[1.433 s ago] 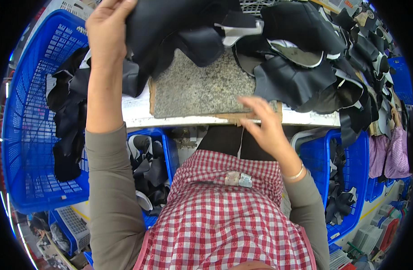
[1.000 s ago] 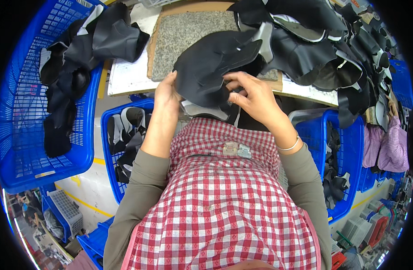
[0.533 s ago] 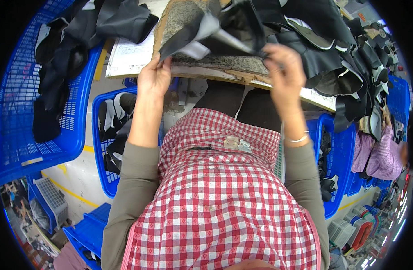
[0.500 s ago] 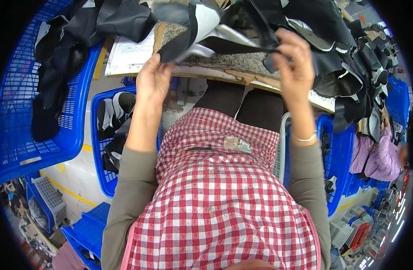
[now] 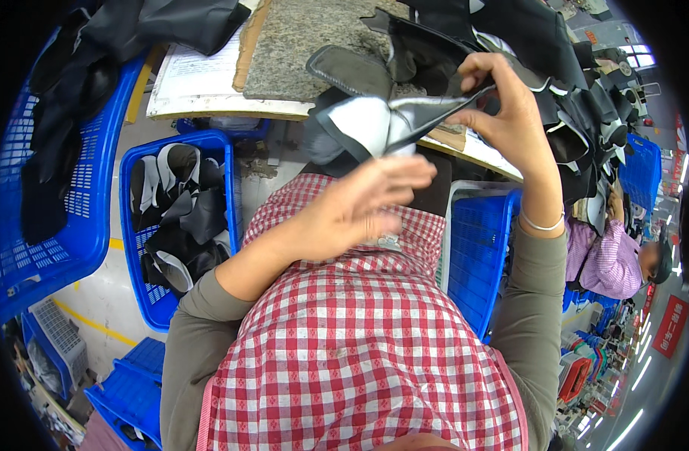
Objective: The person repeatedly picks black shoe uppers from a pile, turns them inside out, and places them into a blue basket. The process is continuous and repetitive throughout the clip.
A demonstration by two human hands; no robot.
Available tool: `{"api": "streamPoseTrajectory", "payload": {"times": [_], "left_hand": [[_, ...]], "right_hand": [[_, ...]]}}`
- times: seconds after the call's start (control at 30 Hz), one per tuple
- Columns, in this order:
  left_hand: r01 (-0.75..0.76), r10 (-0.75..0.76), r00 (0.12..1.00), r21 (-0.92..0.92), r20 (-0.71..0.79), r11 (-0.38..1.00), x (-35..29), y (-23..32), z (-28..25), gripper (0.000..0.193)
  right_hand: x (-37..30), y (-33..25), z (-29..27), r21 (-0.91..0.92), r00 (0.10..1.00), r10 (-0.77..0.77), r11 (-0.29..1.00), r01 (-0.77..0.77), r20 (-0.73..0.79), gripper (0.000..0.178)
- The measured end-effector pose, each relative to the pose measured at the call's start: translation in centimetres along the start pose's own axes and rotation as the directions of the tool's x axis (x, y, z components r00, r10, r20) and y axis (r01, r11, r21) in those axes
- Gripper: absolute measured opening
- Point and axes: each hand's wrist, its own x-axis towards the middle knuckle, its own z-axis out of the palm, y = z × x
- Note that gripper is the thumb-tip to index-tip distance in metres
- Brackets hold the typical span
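Note:
My right hand (image 5: 513, 120) pinches the edge of a black boot upper (image 5: 359, 124) between thumb and fingers. White lining and a grey-brown inner flap with a stitched edge show on the upper, which hangs over the front edge of the workbench. Just below it, my left hand (image 5: 352, 199) is blurred by motion, its fingers stretched out with nothing in them. More black boot uppers (image 5: 517, 34) lie heaped on the bench behind and to the right of my right hand.
A stone slab (image 5: 284, 56) and a printed sheet (image 5: 194, 75) lie on the workbench. Blue baskets with uppers stand at left, one large basket (image 5: 89, 248) and one smaller basket (image 5: 126, 301). Another blue basket (image 5: 476, 255) is at right. A co-worker (image 5: 611, 263) in a checked top works farther right.
My left hand has let go of the upper and moved down and right, in front of my apron. The upper has swung toward me, still held in my right hand.

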Motion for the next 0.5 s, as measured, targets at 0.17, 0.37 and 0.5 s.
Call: {"api": "streamPoseTrajectory", "payload": {"times": [0.17,0.37,0.5], "left_hand": [[0.057,-0.149,0.83,-0.185,-0.537,0.981,2.0,-1.0,-0.2,0.048],[-0.22,0.239,0.8,0.101,-0.55,0.97,3.4,-2.7,-0.2,0.056],[-0.39,0.482,0.796,0.3,-0.365,0.871,6.2,-4.6,-2.3,0.058]], "right_hand": [[-0.4,-1.3,-1.2,-0.145,0.99,-0.092,0.984,0.107,0.107,0.05],[-0.9,-1.3,-1.3,-0.201,0.981,-0.164,0.963,0.181,0.102,0.046],[-0.7,-0.6,-1.5,-0.178,0.985,-0.102,0.976,0.125,0.137,0.045]]}}
